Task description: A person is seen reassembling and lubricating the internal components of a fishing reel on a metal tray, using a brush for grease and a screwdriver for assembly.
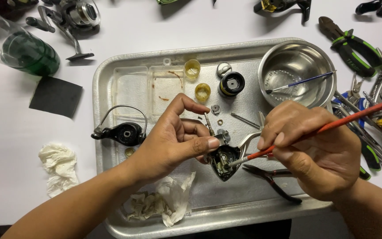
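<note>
— Over the near middle of the metal tray (111,88), what is being held?

— An opened black reel body (223,161), its inner parts showing. The left hand (173,137) has its grip clenched around it, thumb on the upper edge, forefinger arched above.

— And the other hand?

— The right hand (315,150) pinches a red-handled brush (328,127) like a pen; its grip is closed on the handle, and the bristle tip touches the inside of the reel body.

— What lies around the reel body?

— Just right of it and below, red-handled pliers (275,181) rest on the tray. Left of it sits a black rotor with a wire bail (122,130). Below left is a crumpled tissue (164,201). Beyond it, farther up the tray, stand two small yellow caps (197,79), a black spool (231,84), and small loose screws and washers. Up and to the right, a steel bowl (288,66) holds a thin blue-handled brush (301,82).

— Off the tray?

— On the white worktop (9,132), far right of the reel body, a heap of pliers and cutters with green and black handles (354,48). Far left lie another tissue wad (60,166), a dark square pad (56,97), a green bottle (27,53) and a whole spinning reel (74,20).
</note>
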